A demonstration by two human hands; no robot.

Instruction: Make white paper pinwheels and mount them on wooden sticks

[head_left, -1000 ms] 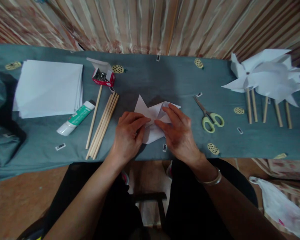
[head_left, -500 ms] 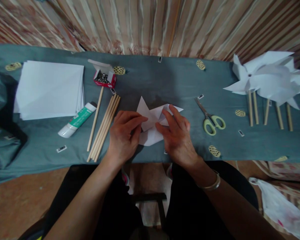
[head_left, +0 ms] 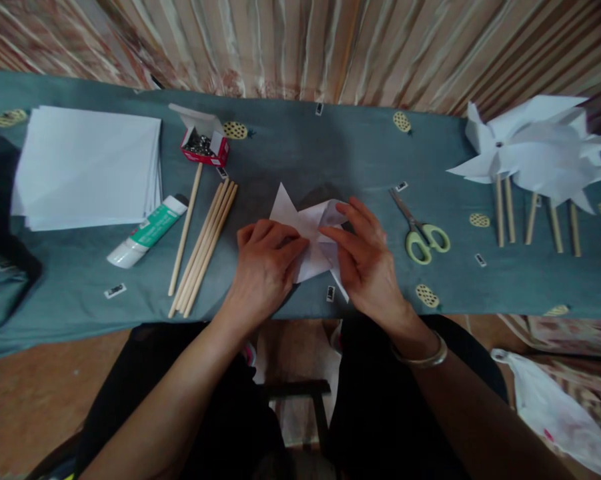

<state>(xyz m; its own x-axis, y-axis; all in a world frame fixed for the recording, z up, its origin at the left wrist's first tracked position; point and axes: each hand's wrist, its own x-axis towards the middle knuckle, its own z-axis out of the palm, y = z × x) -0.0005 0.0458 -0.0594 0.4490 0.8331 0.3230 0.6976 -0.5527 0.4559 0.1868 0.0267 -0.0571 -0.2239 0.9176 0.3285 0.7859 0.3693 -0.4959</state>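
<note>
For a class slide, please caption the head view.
Left hand and right hand on white paper, between wooden sticks and scissors.

Legible text: none. Print on green-and-white tube, red box, cloth labels too blurred for me.

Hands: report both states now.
Left hand: fingers pinched together, holding the folded white paper.
Right hand: fingers partly open, touching the same paper.

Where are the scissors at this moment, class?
In the head view, the scissors lie on the teal cloth, right of the right hand, between it and the white pinwheels.
</note>
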